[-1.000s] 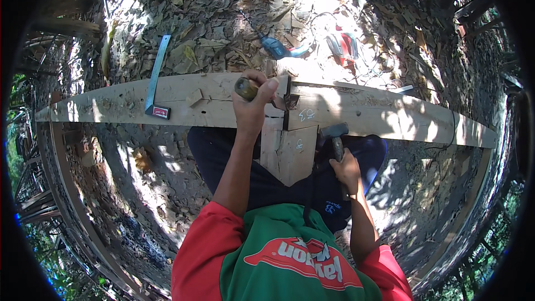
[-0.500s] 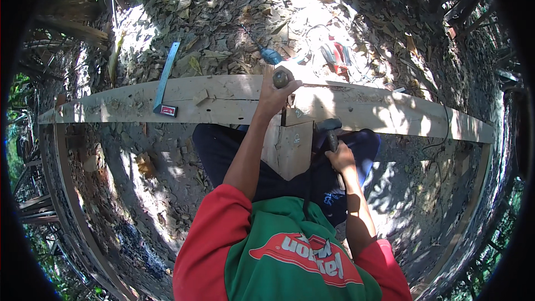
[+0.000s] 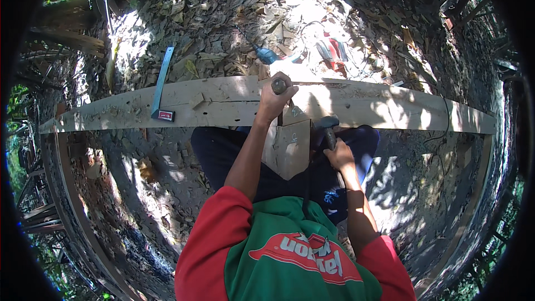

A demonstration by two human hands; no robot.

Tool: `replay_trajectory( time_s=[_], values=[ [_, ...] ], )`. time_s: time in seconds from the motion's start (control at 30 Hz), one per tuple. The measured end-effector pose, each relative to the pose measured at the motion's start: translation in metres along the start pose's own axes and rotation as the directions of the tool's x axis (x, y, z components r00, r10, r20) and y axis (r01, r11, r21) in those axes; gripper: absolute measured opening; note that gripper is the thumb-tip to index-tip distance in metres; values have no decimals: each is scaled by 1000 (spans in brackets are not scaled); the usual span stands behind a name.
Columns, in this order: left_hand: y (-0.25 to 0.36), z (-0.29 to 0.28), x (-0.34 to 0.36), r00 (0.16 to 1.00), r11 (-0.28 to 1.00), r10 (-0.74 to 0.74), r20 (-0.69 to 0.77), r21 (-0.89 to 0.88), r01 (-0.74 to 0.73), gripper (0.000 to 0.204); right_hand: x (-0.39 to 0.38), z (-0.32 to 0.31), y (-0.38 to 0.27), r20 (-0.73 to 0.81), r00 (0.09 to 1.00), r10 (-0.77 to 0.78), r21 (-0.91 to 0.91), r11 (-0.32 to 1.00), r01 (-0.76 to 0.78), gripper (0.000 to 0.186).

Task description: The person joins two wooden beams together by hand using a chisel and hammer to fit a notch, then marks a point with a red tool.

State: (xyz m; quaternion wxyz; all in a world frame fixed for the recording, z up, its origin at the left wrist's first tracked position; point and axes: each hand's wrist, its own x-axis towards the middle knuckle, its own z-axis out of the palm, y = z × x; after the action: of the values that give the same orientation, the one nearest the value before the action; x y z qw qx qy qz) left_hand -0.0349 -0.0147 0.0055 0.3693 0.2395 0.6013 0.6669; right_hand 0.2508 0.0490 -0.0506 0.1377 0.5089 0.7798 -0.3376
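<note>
Head view: nearest, the right hand (image 3: 340, 157) is closed around the handle of a dark-headed hammer (image 3: 329, 132), beside a pale, pointed wooden block (image 3: 290, 147). Beyond it, the left hand (image 3: 273, 100) wraps a round-ended brown handle (image 3: 278, 85) over a long, pale wooden beam (image 3: 223, 106); its lower end is unclear. Farther, a blue drill (image 3: 267, 55) lies on leaf-strewn ground (image 3: 223, 33).

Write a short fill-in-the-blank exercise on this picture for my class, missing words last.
The right hand grips a ____ with a dark head.
The left hand grips a tool by its ____.
The square lies toward the ____ end of the beam.
The sleeves are ____.

Missing words: hammer; handle; left; red.
</note>
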Motion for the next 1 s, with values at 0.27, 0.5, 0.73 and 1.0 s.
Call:
replay_trajectory(
  time_s=[0.27, 0.5, 0.73, 1.0],
  values=[
    [-14, -31, -4, 1000, 988, 23, -14, -150, -25, 19, 0, -2, -1, -34, 998, -50, -17, 999, 50, 43],
    [-16, -10, -5, 998, 989, 60, 26, -134, -55, 17, -2, 2, 3, -8, 1000, 5, 19, 1000, -5, 42],
    [-22, 5, 11, 987, 995, 7, 160, 94, -22, 22, -7, -18, -20, 146, 982, 117, 92, 987, -131, 48],
    [-22, -19, -1, 996, 987, 83, 25, -138, -79, 18, -5, -14, -24, 92, 990, 107, 104, 988, -117, 46]
  ],
)
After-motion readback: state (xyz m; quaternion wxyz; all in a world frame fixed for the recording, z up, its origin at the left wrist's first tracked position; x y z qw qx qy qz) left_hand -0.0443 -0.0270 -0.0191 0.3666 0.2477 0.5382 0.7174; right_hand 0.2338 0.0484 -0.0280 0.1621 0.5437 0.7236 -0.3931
